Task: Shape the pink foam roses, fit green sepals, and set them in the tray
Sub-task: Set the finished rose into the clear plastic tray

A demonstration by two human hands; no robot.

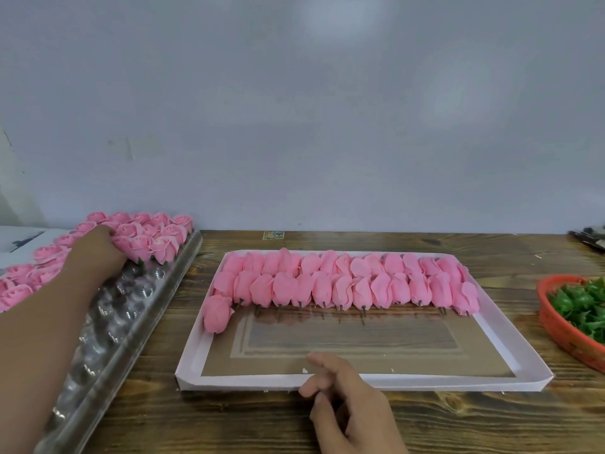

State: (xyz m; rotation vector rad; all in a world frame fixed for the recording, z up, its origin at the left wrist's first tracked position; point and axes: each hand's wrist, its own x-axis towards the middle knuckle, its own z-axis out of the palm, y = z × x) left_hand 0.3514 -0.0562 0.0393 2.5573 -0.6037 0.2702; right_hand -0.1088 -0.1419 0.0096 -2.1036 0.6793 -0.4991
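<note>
A white tray (510,383) lies in the middle of the wooden table. Two rows of shaped pink roses (347,283) fill its far end, and one more rose (216,313) lies alone at the left. My left hand (96,249) reaches into the clear plastic blister pack (131,309) on the left and grips one of the open pink roses (160,239) standing there; its fingers are hidden among them. My right hand (340,394) rests at the tray's near edge, fingers loosely curled, holding nothing. Green sepals (582,304) fill a red basket (556,326) at the right.
The blister pack's near cups are without roses. A grey wall rises right behind the table. Dark tools (589,237) lie at the far right corner, and a small sticker (273,235) sits at the table's back edge.
</note>
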